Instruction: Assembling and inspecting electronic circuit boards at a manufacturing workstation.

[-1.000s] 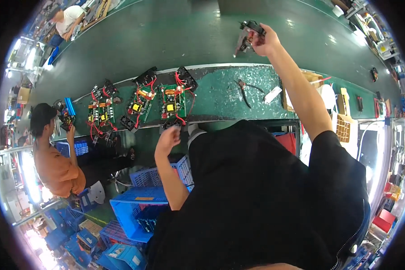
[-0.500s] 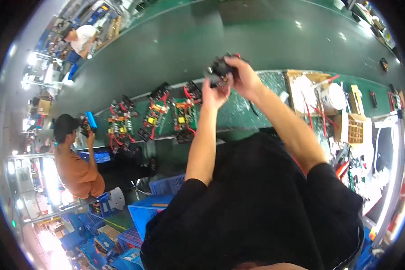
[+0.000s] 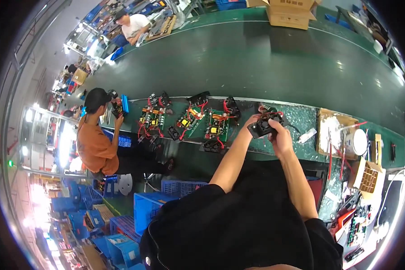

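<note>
Both hands hold a black fan panel (image 3: 259,128) with a round cooling fan, above the near bench strip. My left hand (image 3: 250,125) grips its left side, fingers partly hidden behind it. My right hand (image 3: 281,138) is closed on its right side, thumb across the front. Red wires and a bit of green circuit board (image 3: 268,108) show just beyond the panel; whether they are joined to it I cannot tell. To the left lies a green circuit board (image 3: 217,127) with a yellow part, red wires and black end panels. Similar boards (image 3: 190,120) lie farther left.
A green conveyor belt (image 3: 220,58) runs beyond the bench, with a cardboard box (image 3: 289,17) at its far side. Right of me stand a white tub (image 3: 356,142) and a divided carton (image 3: 369,177). Blue crates (image 3: 148,209) sit lower left. A co-worker (image 3: 96,139) in orange handles a blue-edged unit.
My hands have brought the fan panel back from over the belt to the near bench strip, and it now faces me. The whole view has shifted, showing more of the belt's far side.
</note>
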Motion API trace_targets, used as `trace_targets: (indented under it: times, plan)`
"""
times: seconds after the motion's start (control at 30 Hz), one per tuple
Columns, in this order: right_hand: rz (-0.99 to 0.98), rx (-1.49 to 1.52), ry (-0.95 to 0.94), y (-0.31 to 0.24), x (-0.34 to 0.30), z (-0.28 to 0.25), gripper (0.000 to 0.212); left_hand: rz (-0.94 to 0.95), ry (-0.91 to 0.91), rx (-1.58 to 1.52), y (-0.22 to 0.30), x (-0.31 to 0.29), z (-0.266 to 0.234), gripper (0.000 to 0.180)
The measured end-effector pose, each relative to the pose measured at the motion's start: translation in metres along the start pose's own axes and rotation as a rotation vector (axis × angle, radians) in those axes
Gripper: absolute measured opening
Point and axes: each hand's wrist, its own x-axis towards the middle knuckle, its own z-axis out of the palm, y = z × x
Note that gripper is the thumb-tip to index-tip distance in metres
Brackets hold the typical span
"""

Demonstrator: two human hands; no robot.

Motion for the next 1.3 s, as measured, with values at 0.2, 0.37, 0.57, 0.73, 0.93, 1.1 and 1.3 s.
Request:
trace_targets:
  times: [0.2,0.37,0.57,0.73,0.93,1.1,1.3]
  plan:
    - [0.012,0.077,-0.068,0.012,-0.006,0.021,0.011,-0.011,-0.186,-0.677,-0.063,0.005,-0.015,0.045]
    - [-0.006,-0.006,-0.091,0.000,-0.029,0.023,0.022,0.510,0.035,0.130,-0.020,0.002,-0.004,0.036]
    - [0.104,-0.392,0.022,0.032,-0.020,-0.024,0.023,0.008,0.145,-0.265,0.017,0.011,-0.022,0.020]
    - [0.260,-0.378,0.181,0.091,0.009,-0.069,0.035,-0.248,0.683,0.432,0.004,0.011,-0.033,0.047]
    - [0.409,-0.611,0.331,0.141,0.007,-0.093,0.041,-0.021,0.724,1.299,-0.027,0.008,-0.026,0.078]
    - [0.412,-1.246,0.161,0.146,-0.005,-0.101,0.058,0.062,0.489,1.520,-0.017,-0.006,-0.019,0.081]
    - [-0.100,-0.948,0.352,0.077,0.045,-0.113,0.026,0.214,0.484,1.481,-0.041,-0.028,-0.023,0.100]
